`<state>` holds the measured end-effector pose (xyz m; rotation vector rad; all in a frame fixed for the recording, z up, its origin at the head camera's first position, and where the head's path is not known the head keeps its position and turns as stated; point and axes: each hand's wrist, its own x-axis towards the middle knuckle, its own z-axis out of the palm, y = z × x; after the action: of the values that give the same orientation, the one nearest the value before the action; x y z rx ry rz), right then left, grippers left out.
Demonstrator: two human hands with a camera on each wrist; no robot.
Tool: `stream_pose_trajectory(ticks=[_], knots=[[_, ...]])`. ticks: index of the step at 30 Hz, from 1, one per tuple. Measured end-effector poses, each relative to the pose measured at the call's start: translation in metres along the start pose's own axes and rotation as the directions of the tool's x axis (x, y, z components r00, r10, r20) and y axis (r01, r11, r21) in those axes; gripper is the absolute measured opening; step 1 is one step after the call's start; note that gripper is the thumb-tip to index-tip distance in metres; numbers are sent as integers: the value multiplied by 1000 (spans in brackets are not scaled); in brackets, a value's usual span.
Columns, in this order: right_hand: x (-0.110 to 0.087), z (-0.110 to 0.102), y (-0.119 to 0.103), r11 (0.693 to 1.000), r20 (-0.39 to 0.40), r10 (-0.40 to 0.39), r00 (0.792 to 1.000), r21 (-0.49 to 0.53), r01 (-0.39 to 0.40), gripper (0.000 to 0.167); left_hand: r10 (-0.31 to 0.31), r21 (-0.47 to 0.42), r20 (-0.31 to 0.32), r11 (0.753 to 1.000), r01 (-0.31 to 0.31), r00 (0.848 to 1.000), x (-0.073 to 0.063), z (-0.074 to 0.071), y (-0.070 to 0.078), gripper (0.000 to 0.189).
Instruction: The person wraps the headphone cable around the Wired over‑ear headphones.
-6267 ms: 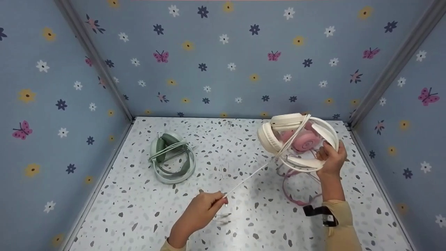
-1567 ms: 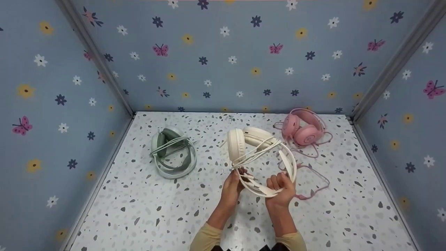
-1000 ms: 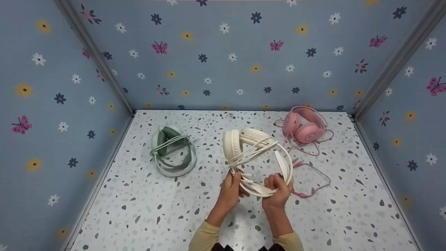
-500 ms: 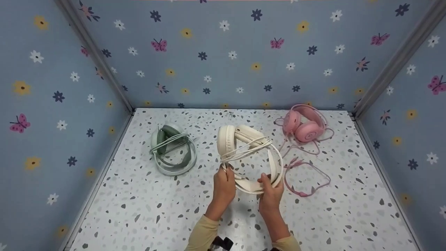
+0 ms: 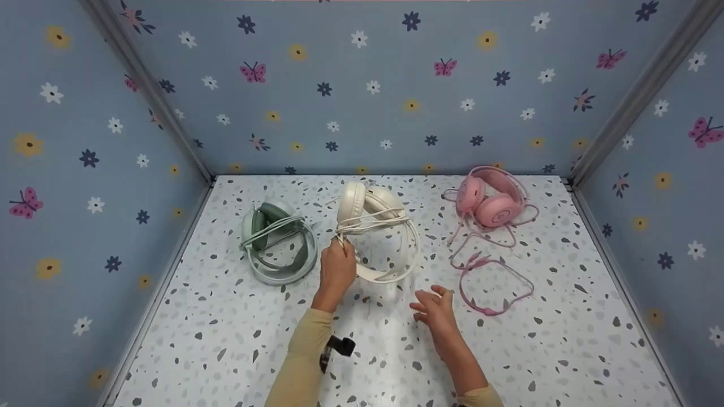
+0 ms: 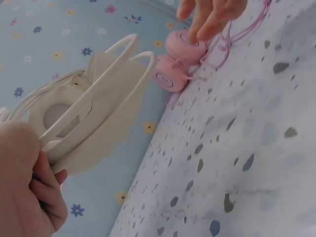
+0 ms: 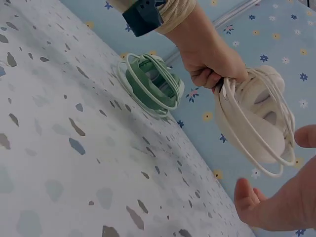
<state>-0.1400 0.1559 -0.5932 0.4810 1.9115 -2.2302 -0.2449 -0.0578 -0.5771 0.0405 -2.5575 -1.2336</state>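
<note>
The left hand (image 5: 338, 265) is gripping the white headphones (image 5: 352, 206) at their 8 o'clock edge above the surface (image 5: 554, 350), while the right hand (image 5: 434, 308) is hovering free at 5 o'clock, this 1-sided hold probably risking a tilt into the green headphones (image 5: 276, 216) at 9 o'clock.

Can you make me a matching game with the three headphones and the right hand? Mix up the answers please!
Column one
1. white headphones
2. green headphones
3. pink headphones
4. right hand

Column two
A. lying on the table, cord spread out loosely
B. holding nothing
C. gripped by the left hand
D. lying on the table, cord wrapped around

Right pairs: 1-C, 2-D, 3-A, 4-B
</note>
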Motion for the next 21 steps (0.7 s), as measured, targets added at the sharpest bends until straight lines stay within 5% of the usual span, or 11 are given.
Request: stream_pose_trajectory(ticks=[9,15,21], knots=[[5,-16,26,988,271,124,955,-127,-93,38,-69,62,87,996,63,994,55,15,-40,26],[18,-31,50,969,211,81,974,-245,-28,24,-126,98,140,989,112,982,72,38,-53,25],[23,-36,59,966,242,17,970,-255,47,24,-209,109,104,974,198,972,83,52,-64,25]])
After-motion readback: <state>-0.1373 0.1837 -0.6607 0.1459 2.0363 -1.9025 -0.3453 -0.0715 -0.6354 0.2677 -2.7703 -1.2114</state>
